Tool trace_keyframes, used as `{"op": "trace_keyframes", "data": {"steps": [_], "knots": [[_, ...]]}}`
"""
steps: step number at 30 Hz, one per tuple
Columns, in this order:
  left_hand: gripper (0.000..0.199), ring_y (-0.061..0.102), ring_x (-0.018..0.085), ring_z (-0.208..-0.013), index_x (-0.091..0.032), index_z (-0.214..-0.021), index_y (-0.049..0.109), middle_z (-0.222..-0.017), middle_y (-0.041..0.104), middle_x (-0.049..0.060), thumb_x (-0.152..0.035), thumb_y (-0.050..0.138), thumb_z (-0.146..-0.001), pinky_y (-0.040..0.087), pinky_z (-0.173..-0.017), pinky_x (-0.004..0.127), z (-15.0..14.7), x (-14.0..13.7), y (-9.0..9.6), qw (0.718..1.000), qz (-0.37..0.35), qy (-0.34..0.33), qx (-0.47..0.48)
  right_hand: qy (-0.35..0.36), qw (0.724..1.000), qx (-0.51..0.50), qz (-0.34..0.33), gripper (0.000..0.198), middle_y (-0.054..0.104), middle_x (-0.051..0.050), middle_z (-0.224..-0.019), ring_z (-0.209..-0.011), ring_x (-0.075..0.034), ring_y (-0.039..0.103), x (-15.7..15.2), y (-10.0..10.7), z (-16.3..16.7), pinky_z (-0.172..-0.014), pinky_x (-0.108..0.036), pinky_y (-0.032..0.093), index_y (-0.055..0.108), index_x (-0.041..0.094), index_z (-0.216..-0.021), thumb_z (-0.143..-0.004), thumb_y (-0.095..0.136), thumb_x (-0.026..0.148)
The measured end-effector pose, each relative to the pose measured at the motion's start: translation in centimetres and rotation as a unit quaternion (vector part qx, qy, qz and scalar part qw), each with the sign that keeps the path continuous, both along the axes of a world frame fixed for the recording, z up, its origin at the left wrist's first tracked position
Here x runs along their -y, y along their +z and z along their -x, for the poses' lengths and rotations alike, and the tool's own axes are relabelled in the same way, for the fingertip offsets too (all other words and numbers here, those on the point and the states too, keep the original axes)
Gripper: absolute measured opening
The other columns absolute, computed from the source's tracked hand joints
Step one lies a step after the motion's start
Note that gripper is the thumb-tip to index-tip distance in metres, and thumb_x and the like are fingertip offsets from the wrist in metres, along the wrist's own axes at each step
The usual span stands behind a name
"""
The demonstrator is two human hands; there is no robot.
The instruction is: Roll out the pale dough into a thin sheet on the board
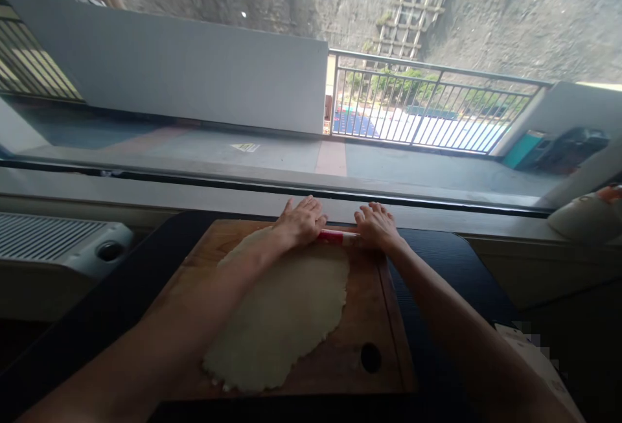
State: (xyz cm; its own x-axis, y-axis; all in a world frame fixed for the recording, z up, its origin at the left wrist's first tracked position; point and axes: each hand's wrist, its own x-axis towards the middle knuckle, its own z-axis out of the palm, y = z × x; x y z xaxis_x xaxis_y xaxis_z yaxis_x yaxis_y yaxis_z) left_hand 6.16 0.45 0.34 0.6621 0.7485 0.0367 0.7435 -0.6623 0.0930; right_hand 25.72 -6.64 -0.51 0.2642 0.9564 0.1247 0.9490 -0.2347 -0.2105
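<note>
Head view: I see my left hand (301, 221) and right hand (376, 225) pressing flat, open-palmed, on the rolling pin (336, 236), lying crosswise at the dough (284, 309)'s far edge.

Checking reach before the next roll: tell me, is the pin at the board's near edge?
No, the pin lies at the far edge of the board, under both hands.

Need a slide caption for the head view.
Both hands, left hand and right hand, press a rolling pin over dough on a board.

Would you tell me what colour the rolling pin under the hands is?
The rolling pin is red with a pale band, seen in the head view.
</note>
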Motion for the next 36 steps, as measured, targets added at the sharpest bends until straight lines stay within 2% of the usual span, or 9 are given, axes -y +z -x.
{"op": "trace_keyframes", "data": {"steps": [3,10,14,17,21,25,28,32,36], "knots": [[0.059,0.020,0.025,-0.138,-0.013,-0.137,0.035,-0.148,0.029,0.012,-0.046,0.016,-0.092,0.015,-0.108,0.055,-1.0,-1.5,0.1,0.999,0.016,0.029,-0.007,-0.023,1.000,-0.005,0.007,0.046,0.039,-0.014,-0.138,-0.129,-0.028,0.031,-1.8,0.7,-0.4,-0.101,-0.046,0.027,0.050,0.018,-0.124,-0.093,0.026,0.042],[0.062,0.020,0.021,-0.138,-0.016,-0.138,0.035,-0.148,0.031,0.010,-0.052,0.017,-0.091,0.009,-0.111,0.047,2.6,3.6,-1.0,0.999,-0.024,-0.038,0.012,0.118,0.993,0.026,-0.009,0.049,0.035,-0.008,-0.143,-0.136,-0.026,0.020,5.3,-1.4,1.0,-0.104,-0.048,0.022,0.047,0.027,-0.126,-0.094,0.018,0.051],[0.066,0.021,0.026,-0.137,-0.012,-0.139,0.033,-0.148,0.030,0.013,-0.054,0.017,-0.090,0.012,-0.109,0.054,-0.3,0.5,-0.2,0.999,0.015,0.039,-0.010,0.067,0.996,0.016,0.050,0.052,0.028,-0.014,-0.147,-0.136,-0.029,0.019,1.6,-0.5,-0.4,-0.104,-0.050,0.022,0.044,0.019,-0.130,-0.093,0.024,0.050],[0.068,0.019,0.029,-0.138,-0.009,-0.139,0.032,-0.148,0.028,0.014,-0.054,0.019,-0.090,0.012,-0.108,0.057,-0.9,0.3,0.2,0.998,0.015,0.055,-0.005,0.044,0.999,0.017,0.026,0.056,0.024,-0.014,-0.148,-0.137,-0.028,0.017,1.4,0.0,0.2,-0.106,-0.048,0.020,0.041,0.015,-0.134,-0.093,0.025,0.050],[0.058,0.022,0.023,-0.137,-0.015,-0.138,0.035,-0.146,0.033,0.009,-0.046,0.020,-0.092,0.011,-0.112,0.048,4.2,7.3,-1.0,0.997,-0.060,0.017,0.049,0.099,0.994,0.031,-0.044,0.059,0.030,-0.012,-0.147,-0.139,-0.025,0.015,9.9,-1.1,3.9,-0.109,-0.044,0.020,0.037,0.014,-0.137,-0.093,0.023,0.051],[0.051,0.030,0.020,-0.134,-0.019,-0.137,0.038,-0.143,0.039,0.007,-0.042,0.024,-0.093,0.013,-0.113,0.043,9.2,13.9,-2.1,0.993,-0.094,-0.013,0.069,0.201,0.979,0.018,-0.039,0.058,0.023,-0.006,-0.150,-0.139,-0.020,0.015,17.2,-1.5,6.0,-0.113,-0.040,0.016,0.023,0.018,-0.144,-0.093,0.029,0.044],[0.051,0.032,0.021,-0.133,-0.018,-0.137,0.039,-0.143,0.040,0.008,-0.041,0.023,-0.093,0.015,-0.112,0.045,8.4,13.1,-1.7,0.995,-0.081,0.003,0.060,0.180,0.984,-0.002,-0.011,0.054,0.030,-0.006,-0.147,-0.138,-0.020,0.019,15.2,-0.6,5.8,-0.112,-0.039,0.016,0.030,0.018,-0.141,-0.094,0.024,0.043],[0.053,0.033,0.026,-0.132,-0.012,-0.134,0.042,-0.139,0.044,0.013,-0.039,0.023,-0.093,0.020,-0.109,0.050,4.8,9.5,-0.1,0.997,-0.041,0.051,0.036,0.043,0.999,-0.013,0.007,0.056,0.034,-0.011,-0.145,-0.136,-0.024,0.023,9.6,0.5,5.7,-0.109,-0.044,0.021,0.040,0.014,-0.136,-0.094,0.022,0.047],[0.049,0.040,0.022,-0.128,-0.019,-0.133,0.044,-0.136,0.049,0.008,-0.038,0.022,-0.093,0.022,-0.109,0.048,6.7,12.6,0.3,0.997,-0.051,0.023,0.045,0.076,0.997,0.000,-0.033,0.055,0.037,-0.010,-0.143,-0.135,-0.023,0.026,13.1,0.2,6.6,-0.110,-0.042,0.021,0.039,0.014,-0.137,-0.094,0.024,0.046]]}}
